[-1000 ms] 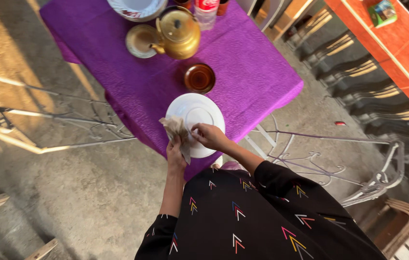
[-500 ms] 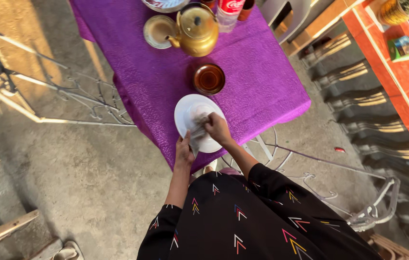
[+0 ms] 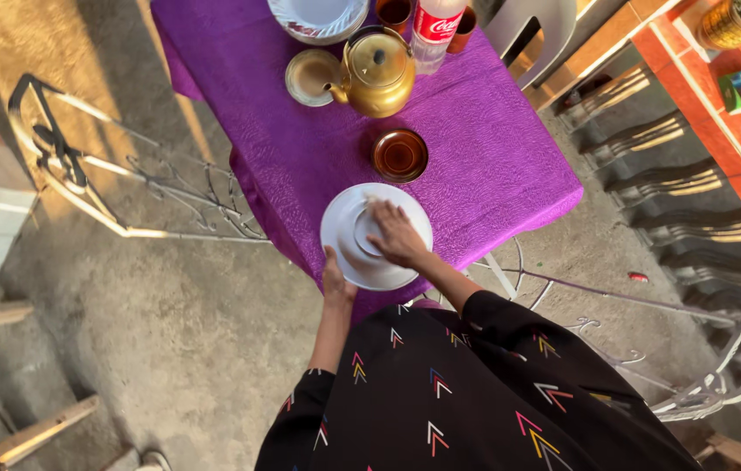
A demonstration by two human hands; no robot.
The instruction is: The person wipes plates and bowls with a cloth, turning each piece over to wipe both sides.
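The left hand (image 3: 336, 281) grips the near-left rim of the white plate (image 3: 344, 235), thumb on top, the other fingers hidden beneath it. The right hand (image 3: 397, 240) lies flat on the plate's middle, fingers (image 3: 379, 214) close together and stretched forward, pressing on its face; whether a cloth sits under the palm cannot be told. Just beyond the fingertips stands a brown glass bowl (image 3: 400, 154) on the purple tablecloth (image 3: 492, 148), and farther off a brass teapot (image 3: 377, 72).
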